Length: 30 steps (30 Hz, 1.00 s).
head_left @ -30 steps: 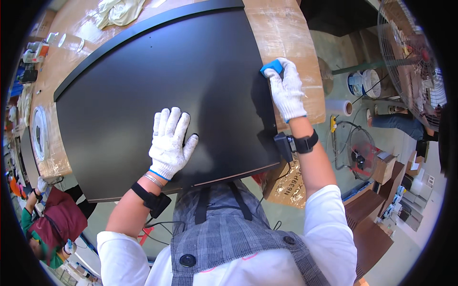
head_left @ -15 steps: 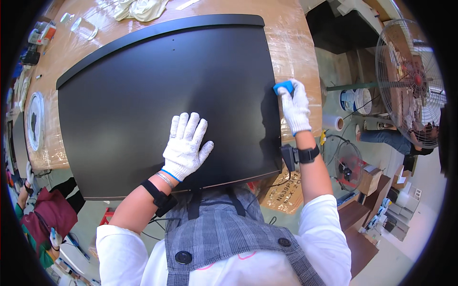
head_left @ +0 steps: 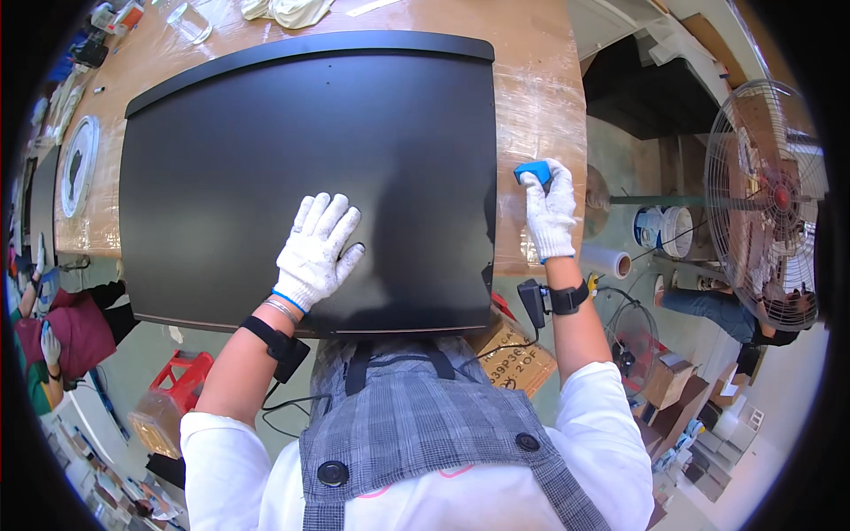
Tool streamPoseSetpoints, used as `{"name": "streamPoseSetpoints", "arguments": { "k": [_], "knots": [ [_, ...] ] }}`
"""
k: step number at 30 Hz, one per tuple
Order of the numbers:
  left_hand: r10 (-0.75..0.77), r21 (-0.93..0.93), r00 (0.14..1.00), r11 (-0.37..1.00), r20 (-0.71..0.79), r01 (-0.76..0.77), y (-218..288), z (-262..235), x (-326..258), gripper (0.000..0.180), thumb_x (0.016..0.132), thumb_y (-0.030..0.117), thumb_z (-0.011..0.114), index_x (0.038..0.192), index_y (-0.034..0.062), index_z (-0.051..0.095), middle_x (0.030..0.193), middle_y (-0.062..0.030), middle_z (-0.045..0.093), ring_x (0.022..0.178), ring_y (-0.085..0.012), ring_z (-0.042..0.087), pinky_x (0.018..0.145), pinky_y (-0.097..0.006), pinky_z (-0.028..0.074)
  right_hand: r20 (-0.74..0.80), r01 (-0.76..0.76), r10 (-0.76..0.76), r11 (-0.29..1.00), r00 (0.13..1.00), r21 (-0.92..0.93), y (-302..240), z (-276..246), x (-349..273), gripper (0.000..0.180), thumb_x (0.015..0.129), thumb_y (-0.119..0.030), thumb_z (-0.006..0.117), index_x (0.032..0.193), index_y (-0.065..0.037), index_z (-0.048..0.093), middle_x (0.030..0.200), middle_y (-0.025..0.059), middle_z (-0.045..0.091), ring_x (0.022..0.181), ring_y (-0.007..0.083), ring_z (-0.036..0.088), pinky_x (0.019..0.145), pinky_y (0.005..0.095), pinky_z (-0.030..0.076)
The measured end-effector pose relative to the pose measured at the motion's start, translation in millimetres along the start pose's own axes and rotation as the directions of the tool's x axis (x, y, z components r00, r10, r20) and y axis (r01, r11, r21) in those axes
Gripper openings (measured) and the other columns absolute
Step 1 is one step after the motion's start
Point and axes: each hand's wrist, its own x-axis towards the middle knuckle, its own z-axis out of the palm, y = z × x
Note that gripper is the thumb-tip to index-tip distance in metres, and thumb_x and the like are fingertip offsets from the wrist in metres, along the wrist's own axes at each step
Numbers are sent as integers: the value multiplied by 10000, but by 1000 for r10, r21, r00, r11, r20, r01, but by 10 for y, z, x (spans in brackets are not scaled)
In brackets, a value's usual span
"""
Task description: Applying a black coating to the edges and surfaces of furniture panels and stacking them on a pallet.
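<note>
A large black panel with a raised strip along its far edge lies on the plastic-wrapped work table. My left hand, in a white knit glove, rests flat on the panel's near middle with its fingers spread. In my right hand, gloved the same way, a small blue block is pinched between thumb and fingers. That hand is just off the panel's right edge, over the table's right margin, and the block is apart from the panel.
Around the panel, the table holds a clear cup, a white cloth and a round white lid. To the right stand a large fan, a bucket and a plastic roll. Co-workers are at both sides.
The blue block has come away from the panel's right edge, moving slightly right with my right hand. My left hand has shifted a little left on the panel. The view has turned somewhat.
</note>
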Motion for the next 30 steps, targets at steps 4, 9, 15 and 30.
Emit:
{"name": "streamPoseSetpoints", "arguments": {
  "k": [4,9,15,30],
  "knots": [
    [-16,6,1000,1000,-10,16,25,4,4,507,880,312,676,1330,95,591,1428,-158,530,1375,-389,428,1193,-525,267,195,225,-228,974,954,35,139,-67,-24,448,895,-136,733,1295,-35,561,1164,143,666,1072,260,649,949,364,514],
    [-41,23,999,999,13,40,48,2,7,494,887,312,661,1328,100,595,1430,-149,533,1378,-380,430,1196,-516,272,186,500,-494,866,849,15,215,35,80,458,887,-150,731,1296,-38,558,1195,178,644,1096,375,635,946,425,516],
    [-39,42,999,998,6,39,47,-3,16,488,885,305,661,1322,97,600,1430,-151,532,1377,-377,433,1195,-511,279,189,654,-644,757,741,13,293,36,91,438,857,-125,737,1254,-51,566,1164,181,639,1073,393,627,918,457,519],
    [-45,30,999,999,7,45,74,-18,29,477,875,290,668,1305,92,611,1413,-154,543,1366,-382,444,1190,-508,289,128,671,-666,741,734,9,340,74,52,443,837,-102,742,1237,-48,558,1157,185,630,1072,400,619,924,458,512]
  ]
}}
